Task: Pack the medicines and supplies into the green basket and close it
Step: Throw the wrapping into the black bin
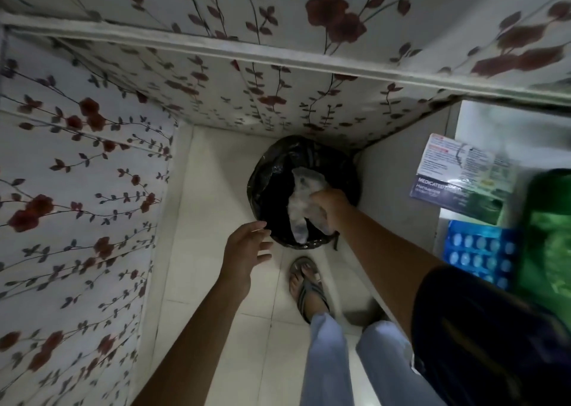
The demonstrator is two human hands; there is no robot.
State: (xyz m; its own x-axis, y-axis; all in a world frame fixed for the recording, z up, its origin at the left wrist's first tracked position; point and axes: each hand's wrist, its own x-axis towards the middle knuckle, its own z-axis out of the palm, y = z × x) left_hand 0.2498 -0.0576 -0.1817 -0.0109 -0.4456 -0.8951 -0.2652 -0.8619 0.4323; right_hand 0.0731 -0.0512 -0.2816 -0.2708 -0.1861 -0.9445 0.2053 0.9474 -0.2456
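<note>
My right hand (332, 209) is closed on a crumpled clear plastic wrapper (304, 203) over a bin lined with a black bag (268, 176) on the floor. My left hand (245, 249) hovers with fingers apart just left of the bin's rim and holds nothing. At the right edge, on a white surface (494, 118), lie a medicated plaster box (457, 183), a blue blister pack of tablets (477, 249) and the blurred green basket (547, 232).
The bin stands in a narrow corner between floral-papered walls (83, 189) and the white side of the counter (398, 183). The floor is pale tile (210, 195). My sandalled foot (306, 282) stands just in front of the bin.
</note>
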